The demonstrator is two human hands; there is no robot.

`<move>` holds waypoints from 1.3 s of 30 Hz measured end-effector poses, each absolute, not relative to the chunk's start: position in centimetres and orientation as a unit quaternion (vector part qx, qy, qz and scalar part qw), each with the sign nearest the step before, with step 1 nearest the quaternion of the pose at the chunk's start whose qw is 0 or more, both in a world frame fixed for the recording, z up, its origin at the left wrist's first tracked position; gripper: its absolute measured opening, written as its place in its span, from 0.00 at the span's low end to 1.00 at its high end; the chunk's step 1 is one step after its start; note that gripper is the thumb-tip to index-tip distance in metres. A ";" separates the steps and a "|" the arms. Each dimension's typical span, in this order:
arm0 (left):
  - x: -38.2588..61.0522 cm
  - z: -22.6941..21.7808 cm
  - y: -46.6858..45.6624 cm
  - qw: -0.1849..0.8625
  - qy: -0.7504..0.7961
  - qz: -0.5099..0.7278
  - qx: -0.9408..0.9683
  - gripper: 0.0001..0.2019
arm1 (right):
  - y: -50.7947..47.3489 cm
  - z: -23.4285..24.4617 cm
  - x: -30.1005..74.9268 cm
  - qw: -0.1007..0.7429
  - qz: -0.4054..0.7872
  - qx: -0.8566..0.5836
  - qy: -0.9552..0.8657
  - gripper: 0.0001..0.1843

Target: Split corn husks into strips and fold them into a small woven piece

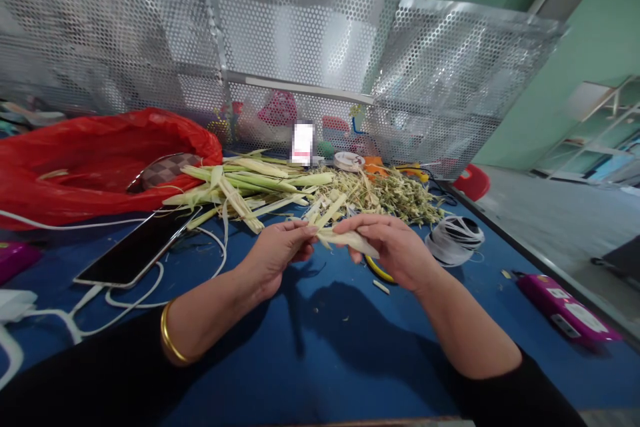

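Note:
Both hands hold a pale, folded piece of corn husk (356, 241) above the blue table. My left hand (277, 255), below a gold bangle (170, 333), pinches its left end between thumb and fingers. At the other end, the fingers of my right hand (395, 250) are closed around the husk's wider part. A narrow strip sticks up from between the hands. Just beyond them lies a heap of green and pale husks (250, 180), beside a pile of dried plant bits (400, 197). A yellow curved item (379, 269) is partly hidden under my right hand.
An open red plastic bag (110, 140) stands at the left, near a phone (137, 250) and white cables (220, 250). To the right are a spool of white cord (455, 240) and a purple box-shaped item (565, 310). A perforated metal screen (300, 27) rises behind the table.

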State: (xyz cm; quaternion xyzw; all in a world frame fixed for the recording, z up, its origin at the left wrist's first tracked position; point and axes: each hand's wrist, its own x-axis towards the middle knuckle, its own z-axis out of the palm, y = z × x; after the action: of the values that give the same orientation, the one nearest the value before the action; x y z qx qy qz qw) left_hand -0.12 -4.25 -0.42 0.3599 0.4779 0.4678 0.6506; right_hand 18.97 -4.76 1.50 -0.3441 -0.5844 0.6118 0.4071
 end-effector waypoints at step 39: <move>0.8 -1.8 -5.1 0.648 0.486 0.400 0.428 0.11 | -5.6 -0.3 16.5 0.540 0.375 -0.388 -0.646 0.12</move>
State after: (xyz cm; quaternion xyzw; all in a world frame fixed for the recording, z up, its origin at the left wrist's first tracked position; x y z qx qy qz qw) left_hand 0.83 -5.06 -1.82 0.4281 0.4863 0.4001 0.6482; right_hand 16.48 -5.60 -0.33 -0.3877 -0.6460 0.3747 0.5403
